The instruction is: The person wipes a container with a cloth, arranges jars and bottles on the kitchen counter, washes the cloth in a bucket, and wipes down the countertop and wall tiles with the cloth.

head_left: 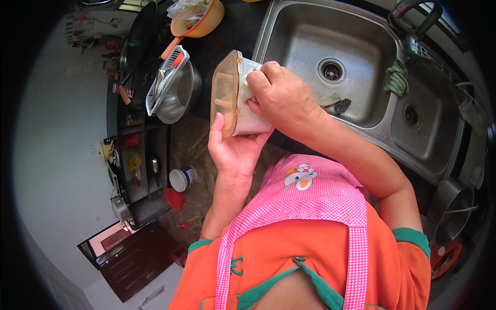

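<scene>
My left hand [238, 149] supports a plastic container [254, 124] from below, its thumb against the amber, see-through lid side. The container is tilted, with its divided amber part [224, 97] facing left. My right hand [281, 93] presses its bent fingers on the whitish side of the container, with a crumpled, pale scrubbing material [247, 88] partly visible under them. Most of that material is hidden by the fingers. Both hands are just left of the large stainless steel sink basin [302, 35].
A dark scrubber [342, 106] and a pale scrap lie in the large basin. A green striped cloth [396, 77] hangs over the sink divider. Left of the hands stand a metal bowl [174, 100], a white plastic basket [151, 104] and an orange handled pan [205, 23].
</scene>
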